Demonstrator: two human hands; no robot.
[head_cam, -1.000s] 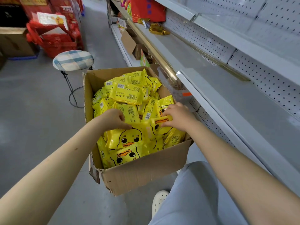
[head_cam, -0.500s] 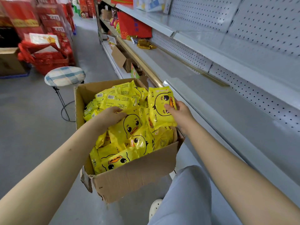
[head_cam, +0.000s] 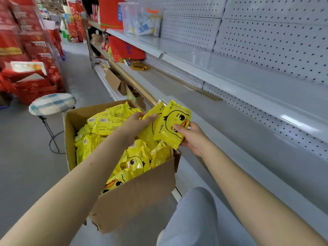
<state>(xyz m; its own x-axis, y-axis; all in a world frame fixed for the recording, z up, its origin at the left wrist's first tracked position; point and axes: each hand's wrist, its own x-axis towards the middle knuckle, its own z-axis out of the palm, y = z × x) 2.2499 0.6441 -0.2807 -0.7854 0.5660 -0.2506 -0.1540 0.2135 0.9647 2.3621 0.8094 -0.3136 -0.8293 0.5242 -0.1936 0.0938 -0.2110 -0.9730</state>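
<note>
Two hands show: one left hand (head_cam: pixel 136 124) and one right hand (head_cam: pixel 192 137). They hold two yellow duck packets, one front packet (head_cam: pixel 170 128) in the right and one rear packet (head_cam: pixel 150 125) in the left. One large cardboard box (head_cam: pixel 134 197) holds many more such packets, too heaped to count. There is one checked stool (head_cam: pixel 52 103), one clear bin (head_cam: pixel 140 18) and one smaller carton (head_cam: pixel 113 81). The red boxes (head_cam: pixel 35 50) are too blurred to count.

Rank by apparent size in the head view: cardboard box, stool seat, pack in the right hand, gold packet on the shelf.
1. cardboard box
2. pack in the right hand and stool seat: alike, and the latter is farther, so unranked
3. gold packet
</note>
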